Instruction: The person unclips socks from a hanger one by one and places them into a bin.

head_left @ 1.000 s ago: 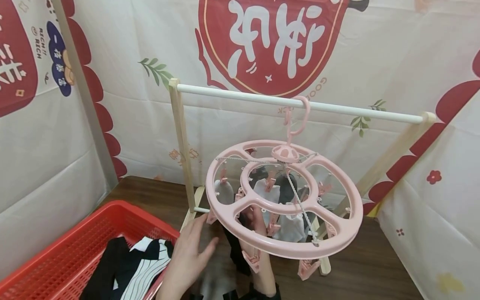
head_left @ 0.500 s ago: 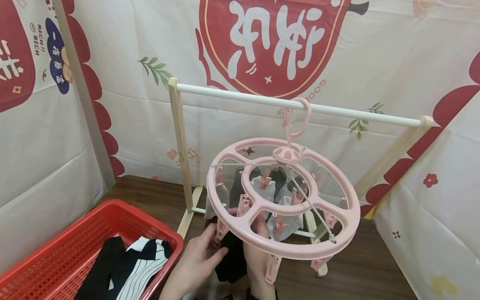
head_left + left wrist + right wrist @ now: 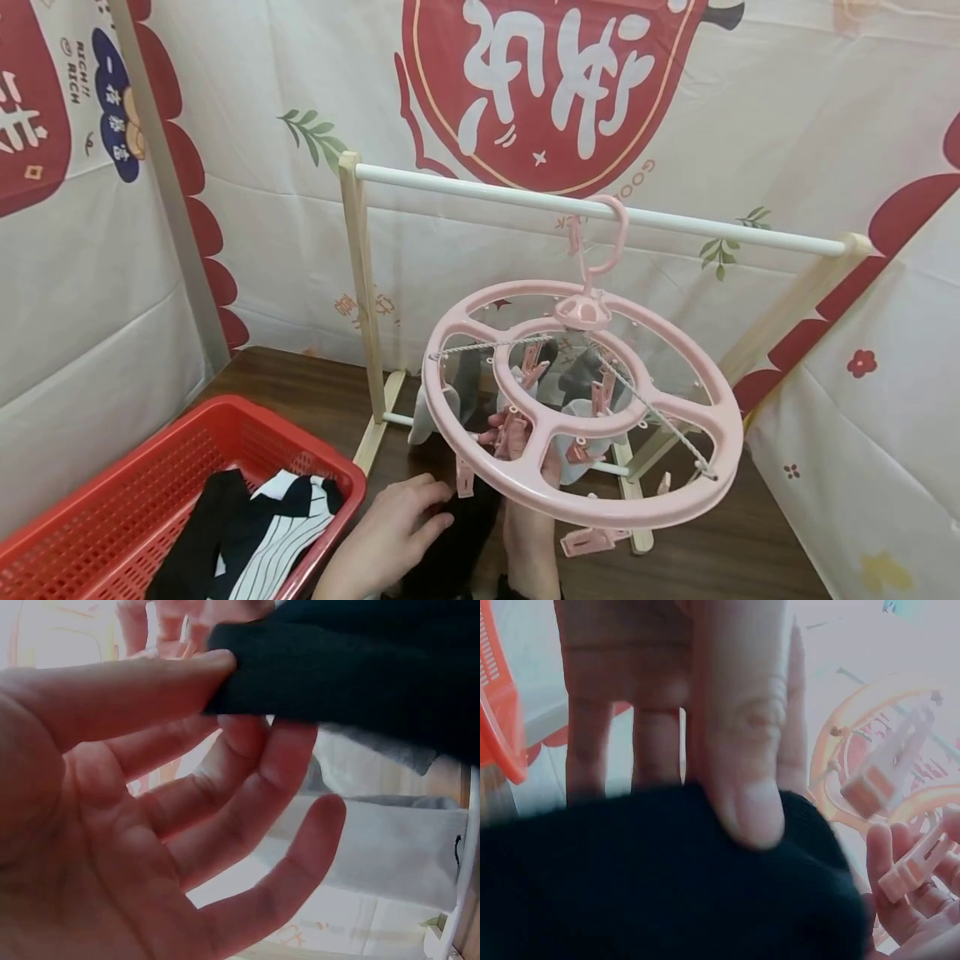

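My left hand [image 3: 397, 525] pinches the edge of a black sock [image 3: 360, 671] between thumb and fingertips, its little finger free. In the head view the sock is a dark shape below the pink clip hanger [image 3: 472, 471], partly hidden. My right hand [image 3: 519, 440] reaches up under the hanger's ring and pinches a pink clip [image 3: 915, 866], seen at the lower right of the right wrist view. There, the left hand's thumb on the sock fills the foreground. Grey and white socks [image 3: 433, 410] hang from other clips, partly hidden by the ring.
The hanger hooks over the white bar [image 3: 487, 193] of a wooden rack [image 3: 358, 292]. At left stands a red basket [image 3: 97, 492] with black and striped clothing [image 3: 281, 537] in it. Several unused clips, such as a pink clip [image 3: 592, 542], dangle from the rim.
The hanger has turned and shifted slightly right. My right hand has come round a clip on the ring. My left hand, earlier spread near the rim, is now lower at the black sock.
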Available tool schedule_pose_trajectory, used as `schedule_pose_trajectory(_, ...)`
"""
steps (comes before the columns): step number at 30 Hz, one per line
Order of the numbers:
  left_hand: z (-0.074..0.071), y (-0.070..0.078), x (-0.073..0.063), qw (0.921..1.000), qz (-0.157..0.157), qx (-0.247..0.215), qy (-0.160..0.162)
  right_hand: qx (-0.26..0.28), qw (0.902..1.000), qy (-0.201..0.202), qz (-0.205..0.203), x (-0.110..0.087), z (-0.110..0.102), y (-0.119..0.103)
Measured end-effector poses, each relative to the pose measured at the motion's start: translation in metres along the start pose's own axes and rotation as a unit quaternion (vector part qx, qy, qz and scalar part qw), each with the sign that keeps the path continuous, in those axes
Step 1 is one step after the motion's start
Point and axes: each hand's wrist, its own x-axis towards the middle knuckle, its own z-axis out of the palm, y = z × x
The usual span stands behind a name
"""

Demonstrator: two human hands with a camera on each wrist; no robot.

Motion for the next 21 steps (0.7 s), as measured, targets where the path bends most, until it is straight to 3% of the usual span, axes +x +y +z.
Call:
schedule_pose_trajectory(1,-0.001,0.000,-0.001,0.9999,0.003,0.007,0.013,0.005,0.9996,-0.027,-0.012,0.001,-0.007,0.004)
schedule_pose_trajectory(4,-0.002,0.001,-0.003,0.9966,-0.010,0.025,0.078,0.037,0.9990,-0.025,0.000,-0.004,-0.021,0.010)
schedule_pose_trajectory(5,-0.003,0.001,-0.004,0.9939,-0.019,0.032,0.104,0.046,0.9981,-0.041,-0.005,-0.005,-0.032,0.019)
schedule_pose_trajectory(6,-0.004,0.001,-0.005,0.9904,-0.027,0.039,0.130,0.019,0.9985,-0.048,-0.018,-0.008,-0.042,0.026)
schedule_pose_trajectory(8,-0.008,0.002,-0.007,0.9829,-0.056,0.043,0.170,0.026,0.9996,-0.006,0.008,-0.009,-0.041,0.027)
schedule_pose_trajectory(9,-0.011,0.002,-0.008,0.9790,-0.066,0.045,0.188,0.031,0.9994,-0.012,0.009,-0.010,-0.049,0.034)
schedule_pose_trajectory(11,-0.016,0.003,-0.010,0.9725,-0.087,0.050,0.210,0.032,0.9991,-0.026,0.007,-0.011,-0.067,0.049)
schedule_pose_trajectory(13,-0.022,0.003,-0.013,0.9670,-0.106,0.055,0.225,0.028,0.9993,0.010,0.023,-0.013,-0.069,0.054)
schedule_pose_trajectory(14,-0.025,0.002,-0.015,0.9639,-0.110,0.060,0.235,0.019,0.9995,0.009,0.022,-0.015,-0.079,0.063)
schedule_pose_trajectory(18,-0.035,0.003,-0.021,0.9497,-0.144,0.076,0.268,-0.048,0.9966,0.045,0.050,-0.022,-0.103,0.091)
schedule_pose_trajectory(21,-0.043,0.006,-0.025,0.9356,-0.186,0.082,0.289,-0.082,0.9931,0.047,0.069,-0.027,-0.116,0.108)
